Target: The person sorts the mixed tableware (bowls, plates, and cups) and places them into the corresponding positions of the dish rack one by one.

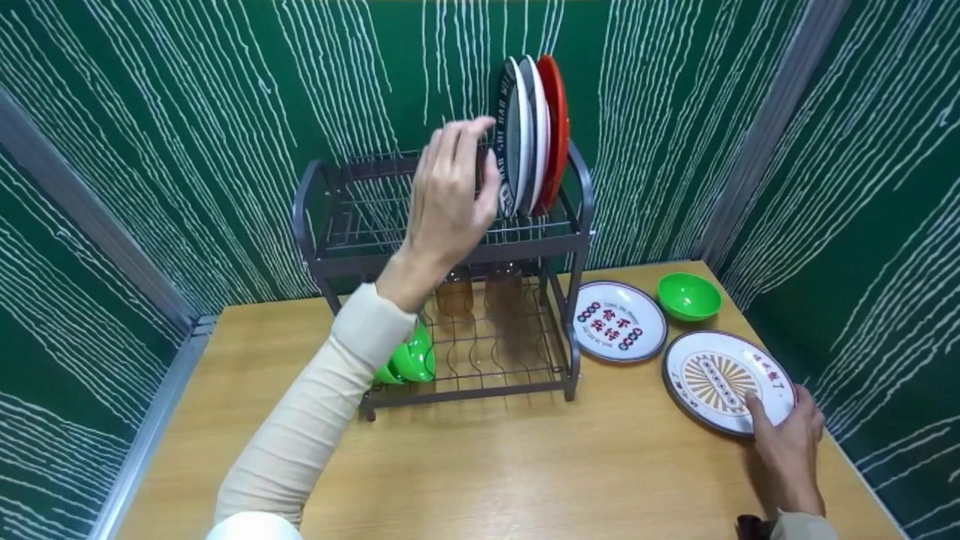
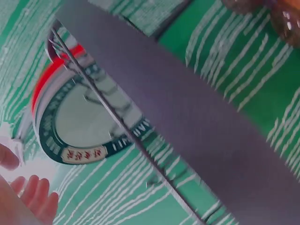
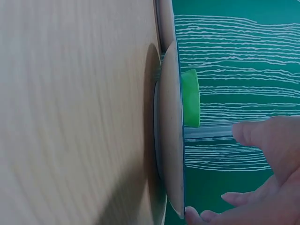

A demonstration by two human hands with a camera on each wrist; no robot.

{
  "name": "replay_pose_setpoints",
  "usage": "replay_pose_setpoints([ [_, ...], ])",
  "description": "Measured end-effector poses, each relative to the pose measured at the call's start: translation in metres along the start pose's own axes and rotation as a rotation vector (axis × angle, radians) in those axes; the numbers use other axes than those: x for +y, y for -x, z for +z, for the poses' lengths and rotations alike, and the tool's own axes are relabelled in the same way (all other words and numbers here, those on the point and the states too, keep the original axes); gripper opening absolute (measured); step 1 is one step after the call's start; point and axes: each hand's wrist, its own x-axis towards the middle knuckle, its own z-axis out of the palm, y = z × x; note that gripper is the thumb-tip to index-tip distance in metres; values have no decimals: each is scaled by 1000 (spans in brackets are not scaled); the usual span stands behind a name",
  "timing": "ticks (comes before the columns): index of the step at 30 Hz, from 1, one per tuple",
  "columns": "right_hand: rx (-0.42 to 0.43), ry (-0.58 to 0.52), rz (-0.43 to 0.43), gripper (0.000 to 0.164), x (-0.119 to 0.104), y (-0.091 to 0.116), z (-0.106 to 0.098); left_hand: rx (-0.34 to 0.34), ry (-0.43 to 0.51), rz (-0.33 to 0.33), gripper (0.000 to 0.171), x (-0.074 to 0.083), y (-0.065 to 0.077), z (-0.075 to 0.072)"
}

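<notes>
My left hand (image 1: pixel 450 187) is raised over the upper tier of a dark metal dish rack (image 1: pixel 465 251), its fingers loosely bent with nothing in them. Just right of it several plates stand on edge: a dark-rimmed plate (image 1: pixel 511 135) with lettering, pale ones, and a red plate (image 1: pixel 555 135) outermost. In the left wrist view the fingers (image 2: pixel 35 199) are apart from these plates. At the table's right, my right hand (image 1: pixel 787 439) is at the rim of a white plate (image 1: pixel 724 379) with a sunburst print. Its fingertips (image 3: pixel 193 216) meet the rim while the thumb stays above the plate.
Another white plate (image 1: pixel 619 322) with red characters lies beside the rack, and a green bowl (image 1: pixel 688 296) stands behind. Green bowls (image 1: pixel 414 356) and amber cups (image 1: pixel 455 294) are on the rack's lower tier. Green walls (image 1: pixel 660 135) enclose the wooden table (image 1: pixel 480 472).
</notes>
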Motion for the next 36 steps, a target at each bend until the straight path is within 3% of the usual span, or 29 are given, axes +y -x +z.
replay_pose_setpoints([
  [9, -8, 38, 21, 89, 4, -12, 2, 43, 113, -42, 27, 11, 34, -2],
  [16, -53, 4, 130, 90, 9, -23, 0, 49, 181, -56, 24, 18, 51, -2],
  [22, -51, -48, 205, 83, 15, -32, 0, 18, 239, -60, 22, 28, 67, -1],
  [30, -13, -94, 234, 77, 19, -35, 0, -56, 321, -53, 17, 43, 92, 7],
  [36, -10, -172, 217, 74, 19, -34, 3, -82, 359, -99, 16, 48, 115, 14],
])
